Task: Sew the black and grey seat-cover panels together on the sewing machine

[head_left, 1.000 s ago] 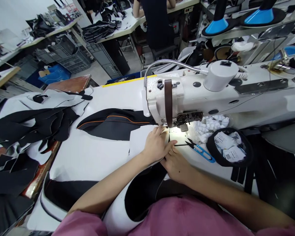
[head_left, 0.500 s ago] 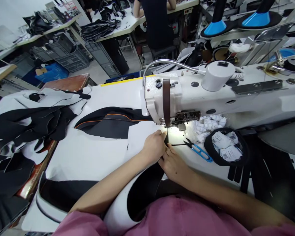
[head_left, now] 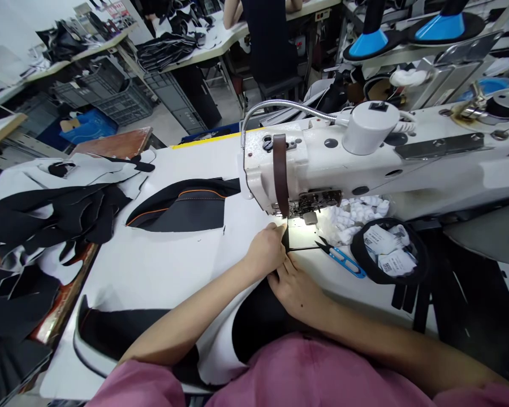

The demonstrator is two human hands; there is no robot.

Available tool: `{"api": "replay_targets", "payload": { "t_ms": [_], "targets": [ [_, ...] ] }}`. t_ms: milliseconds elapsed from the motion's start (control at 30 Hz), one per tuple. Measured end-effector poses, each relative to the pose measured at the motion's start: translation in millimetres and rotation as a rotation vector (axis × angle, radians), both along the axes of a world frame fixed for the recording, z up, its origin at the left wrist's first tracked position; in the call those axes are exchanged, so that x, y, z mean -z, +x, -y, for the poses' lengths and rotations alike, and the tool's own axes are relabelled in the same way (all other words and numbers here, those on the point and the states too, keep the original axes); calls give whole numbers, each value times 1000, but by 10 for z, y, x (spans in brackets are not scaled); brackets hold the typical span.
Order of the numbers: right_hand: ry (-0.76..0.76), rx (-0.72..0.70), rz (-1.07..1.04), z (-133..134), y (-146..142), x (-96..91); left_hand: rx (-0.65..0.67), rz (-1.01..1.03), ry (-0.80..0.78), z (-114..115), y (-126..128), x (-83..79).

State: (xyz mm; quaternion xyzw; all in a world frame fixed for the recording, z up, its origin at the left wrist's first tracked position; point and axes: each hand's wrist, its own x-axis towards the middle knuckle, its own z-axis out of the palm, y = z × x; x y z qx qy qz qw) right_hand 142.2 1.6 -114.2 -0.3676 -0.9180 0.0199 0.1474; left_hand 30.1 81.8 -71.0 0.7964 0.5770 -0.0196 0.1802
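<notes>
Under the head of a white sewing machine (head_left: 322,141), my left hand (head_left: 266,250) is closed on the edge of a black fabric piece with white backing (head_left: 252,322), its fingertips close to the needle area. Just below and to the right, my right hand (head_left: 299,287) grips the same edge, fingers pressed together and nearly touching the left hand. The fabric curls down to my lap, and a black section (head_left: 127,322) lies left of my left forearm. A dark panel with orange stitching (head_left: 190,206) lies flat on the left. What passes under the presser foot is partly hidden.
Blue thread snips (head_left: 343,261) lie right of my hands, beside a round black container (head_left: 419,265) of white labels. White pieces (head_left: 360,217) are heaped behind. Cut fabric (head_left: 59,209) is piled left. Another person (head_left: 267,45) sits beyond the machine.
The fabric has shifted: its black section at lower left has slid right, and the lap fold has changed shape. The white backing covers more of the stitched panel's right end. Both hands keep their grip.
</notes>
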Motion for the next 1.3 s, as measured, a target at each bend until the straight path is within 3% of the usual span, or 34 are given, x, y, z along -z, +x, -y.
{"api": "replay_targets", "payload": {
  "t_ms": [533, 1033, 1133, 1200, 1300],
  "targets": [
    [50, -53, -17, 66, -21, 28, -1, -39, -42, 78, 21, -86],
    [33, -84, 39, -74, 8, 27, -24, -12, 17, 45, 23, 48],
    [-109, -111, -32, -47, 208, -133, 5, 55, 193, 57, -25, 148],
    [-248, -49, -121, -35, 525, -304, 64, 96, 339, 53, -67, 243],
    [-297, 351, -287, -28, 1178, -562, 112, 94, 470, 27, -112, 375]
  ]
}}
